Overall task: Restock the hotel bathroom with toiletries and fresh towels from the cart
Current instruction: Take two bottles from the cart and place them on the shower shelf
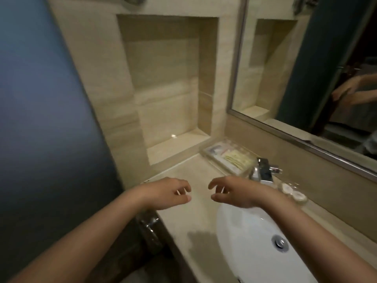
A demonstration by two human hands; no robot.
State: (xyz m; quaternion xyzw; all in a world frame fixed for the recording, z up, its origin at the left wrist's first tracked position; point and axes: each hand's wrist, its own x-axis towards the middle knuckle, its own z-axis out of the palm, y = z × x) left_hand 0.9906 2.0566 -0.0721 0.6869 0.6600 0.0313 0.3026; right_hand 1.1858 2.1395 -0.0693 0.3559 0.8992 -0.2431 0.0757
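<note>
Left hand [169, 192] and right hand [232, 193] hover over the vanity counter [195, 217], fingers loosely curled, holding nothing.
The hands face each other, just apart. The clear toiletry tray [228, 158] of packets lies on the counter at 12 o'clock from the right hand, just beside the faucet [263, 170]. Two small white-capped containers [287, 188] stand at 3 o'clock from that hand, and the white basin [244, 231] lies at 5 o'clock. A wall niche [167, 88] sits at 12 o'clock from the left hand.
</note>
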